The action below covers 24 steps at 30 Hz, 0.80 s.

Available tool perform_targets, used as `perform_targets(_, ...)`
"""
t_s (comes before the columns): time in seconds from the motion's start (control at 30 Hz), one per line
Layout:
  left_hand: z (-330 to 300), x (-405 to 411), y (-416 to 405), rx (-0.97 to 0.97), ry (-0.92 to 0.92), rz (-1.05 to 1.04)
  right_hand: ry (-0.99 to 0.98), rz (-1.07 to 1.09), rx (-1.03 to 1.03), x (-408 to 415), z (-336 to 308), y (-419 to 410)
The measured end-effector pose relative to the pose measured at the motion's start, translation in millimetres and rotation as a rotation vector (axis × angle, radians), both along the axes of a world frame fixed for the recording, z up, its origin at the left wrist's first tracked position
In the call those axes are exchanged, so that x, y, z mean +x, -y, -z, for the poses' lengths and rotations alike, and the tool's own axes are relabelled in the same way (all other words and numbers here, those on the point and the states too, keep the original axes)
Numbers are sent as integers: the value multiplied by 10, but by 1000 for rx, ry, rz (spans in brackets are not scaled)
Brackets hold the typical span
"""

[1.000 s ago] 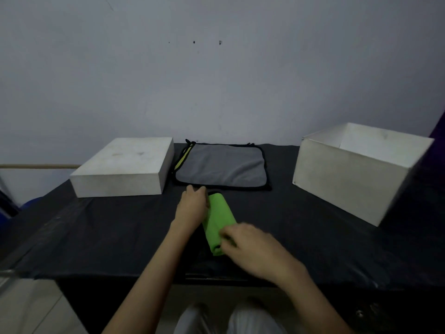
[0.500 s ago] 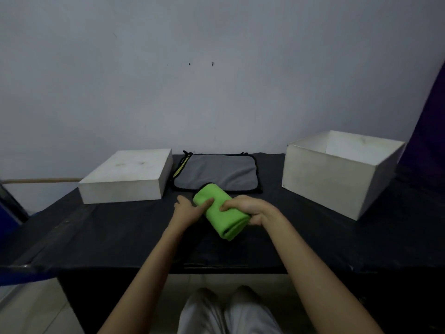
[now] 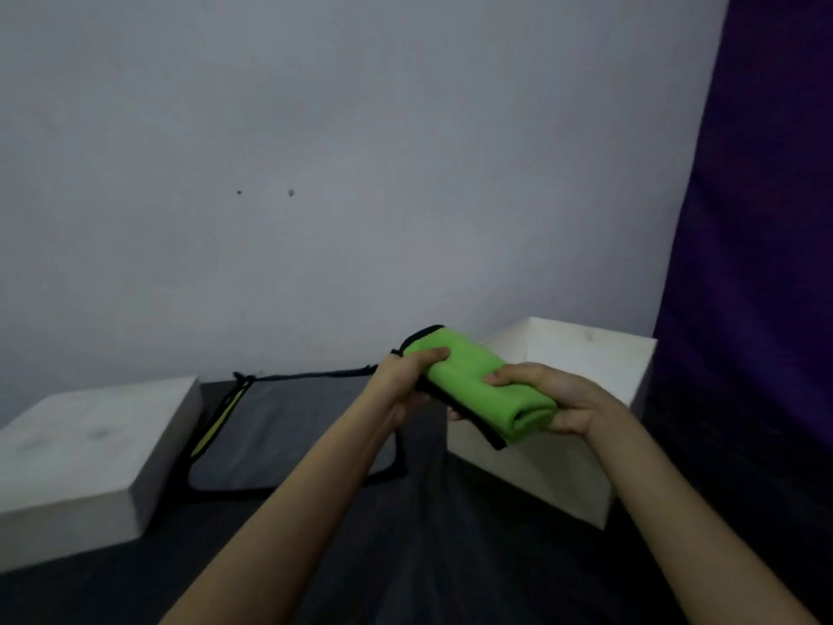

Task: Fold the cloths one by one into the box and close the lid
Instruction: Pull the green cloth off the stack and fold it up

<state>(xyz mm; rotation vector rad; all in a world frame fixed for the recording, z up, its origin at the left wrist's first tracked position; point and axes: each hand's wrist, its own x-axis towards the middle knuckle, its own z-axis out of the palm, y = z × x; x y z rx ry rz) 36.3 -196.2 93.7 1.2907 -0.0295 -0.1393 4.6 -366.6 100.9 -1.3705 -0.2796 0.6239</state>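
My fingers (image 3: 514,376) curl round the folded green cloth (image 3: 482,385), left hand (image 3: 405,381) and right hand (image 3: 563,403) gripping opposite ends; it hangs before the open white box (image 3: 586,471) at two o'clock. I should keep the fold pinched while lowering it in.

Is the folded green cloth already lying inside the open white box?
No, both hands, left hand and right hand, hold the folded green cloth in the air before the open white box.

Two bare forearms reach in from the bottom edge, no sleeves visible. The left hand (image 3: 401,381) and right hand (image 3: 563,399) wear no gloves, rings or watches.
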Motion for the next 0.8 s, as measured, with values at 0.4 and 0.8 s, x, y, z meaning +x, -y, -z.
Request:
perform_targets(0.4, -110, 872, 1001, 577, 34, 248, -105, 311, -274, 660, 22, 954)
perform_targets(0.8, -208, 1074, 764, 880, -96, 407, -124, -5, -598, 931, -106, 888)
